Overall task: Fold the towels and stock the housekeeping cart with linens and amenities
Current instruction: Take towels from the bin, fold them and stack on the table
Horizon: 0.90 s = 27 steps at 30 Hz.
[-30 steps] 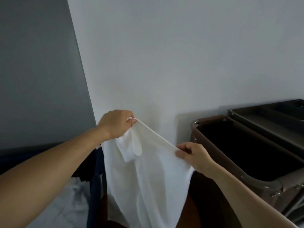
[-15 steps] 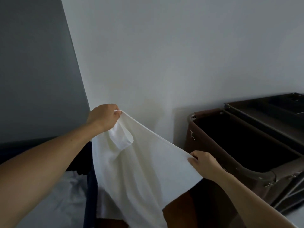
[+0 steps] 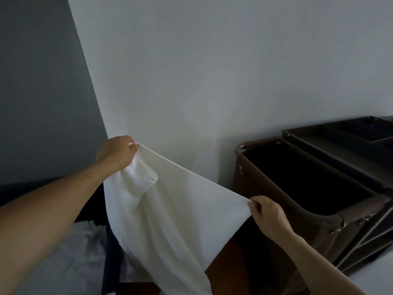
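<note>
A white towel (image 3: 170, 213) hangs in the air in front of the wall, stretched along its top edge between my two hands. My left hand (image 3: 116, 153) pinches the upper left corner, raised higher. My right hand (image 3: 269, 216) pinches the top edge lower down on the right, close to the cart. The towel's lower part drapes down out of the frame. The brown housekeeping cart (image 3: 251, 179) stands on the right with a dark, open linen bag, and its black top tray (image 3: 348, 133) lies behind.
A pale wall (image 3: 212, 71) rises directly ahead, with a grey wall (image 3: 38, 92) on the left. More white linen (image 3: 70, 258) lies in a dark blue bin at the lower left. The cart's shelf edges (image 3: 365, 245) jut out at the lower right.
My right hand has slid rightward and down along the towel's top edge, away from the left hand. The towel is now spread much wider.
</note>
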### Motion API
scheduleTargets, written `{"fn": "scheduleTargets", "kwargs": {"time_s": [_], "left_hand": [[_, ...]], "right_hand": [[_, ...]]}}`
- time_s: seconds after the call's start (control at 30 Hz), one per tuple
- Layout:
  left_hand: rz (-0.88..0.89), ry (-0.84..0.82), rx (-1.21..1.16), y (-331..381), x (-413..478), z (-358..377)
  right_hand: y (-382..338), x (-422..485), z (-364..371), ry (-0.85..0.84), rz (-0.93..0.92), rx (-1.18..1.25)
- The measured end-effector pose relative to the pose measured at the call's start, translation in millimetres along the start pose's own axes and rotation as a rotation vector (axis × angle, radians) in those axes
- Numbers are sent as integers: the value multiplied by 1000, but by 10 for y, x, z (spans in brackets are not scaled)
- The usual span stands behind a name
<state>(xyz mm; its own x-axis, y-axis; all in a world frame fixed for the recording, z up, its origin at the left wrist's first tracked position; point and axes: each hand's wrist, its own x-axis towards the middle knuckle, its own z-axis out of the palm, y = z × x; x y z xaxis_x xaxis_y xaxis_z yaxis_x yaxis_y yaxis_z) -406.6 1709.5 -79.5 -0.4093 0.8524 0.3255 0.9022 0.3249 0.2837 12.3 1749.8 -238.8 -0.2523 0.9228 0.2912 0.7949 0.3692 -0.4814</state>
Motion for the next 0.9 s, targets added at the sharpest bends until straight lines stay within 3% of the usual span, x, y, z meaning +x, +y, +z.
{"fn": "scheduleTargets", "kwargs": {"time_s": [0.23, 0.43, 0.6, 0.7, 0.9], "left_hand": [[-20, -27, -19, -6, 18, 59], [-281, -250, -196, 42, -78, 88], [-362, -389, -482, 177, -244, 271], [-345, -338, -632, 378, -326, 373], [-11, -221, -661, 1011, -724, 502]], "right_hand": [[-52, -98, -134, 49, 171, 240], [-247, -113, -308, -47, 392, 744], [-599, -45, -294, -102, 404, 909], [-772, 51, -305, -77, 414, 974], [-1251, 256, -227, -73, 358, 940]]}}
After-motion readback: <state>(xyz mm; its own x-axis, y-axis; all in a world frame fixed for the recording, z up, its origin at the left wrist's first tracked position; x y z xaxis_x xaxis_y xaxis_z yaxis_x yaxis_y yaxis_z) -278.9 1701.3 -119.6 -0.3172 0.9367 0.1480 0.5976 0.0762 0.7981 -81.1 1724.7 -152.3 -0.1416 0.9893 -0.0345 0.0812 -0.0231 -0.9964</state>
